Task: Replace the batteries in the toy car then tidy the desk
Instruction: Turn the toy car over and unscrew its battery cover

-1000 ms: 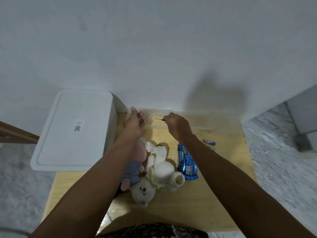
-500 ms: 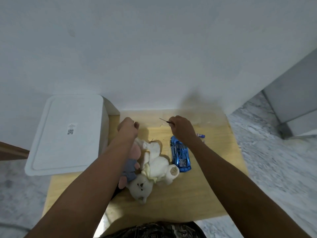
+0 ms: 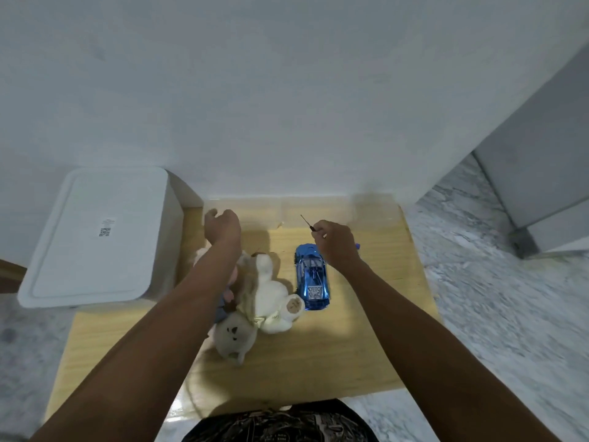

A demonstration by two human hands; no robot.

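A: Where's the car [image 3: 312, 277]?
B: On the surface [image 3: 344, 352], upright by the look of it, just right of the plush [image 3: 269, 293]. The right hand [image 3: 336, 242] hovers over its far end, its grip pinching a thin screwdriver [image 3: 306, 222] with the tip pointing up and away.
A: And the left hand [image 3: 223, 226]?
B: Raised near the box [image 3: 92, 232], fingers curled. Too blurred to say whether that grip holds anything.
A: What might go wrong?
B: I'd judge the battery door sits underneath, so the car has to be flipped. With the plush touching its side, turning it one-handed could drag the plush along or push the car toward the right edge.
A: The screwdriver?
B: It's slender and held only at the handle end. It could slip out of a small screw, or the screw could roll off the surface once freed.
A: Batteries?
B: Something small and purple [image 3: 357, 246] peeks out behind the right wrist. It may be one; I can't tell. A sweeping forearm could knock it away.
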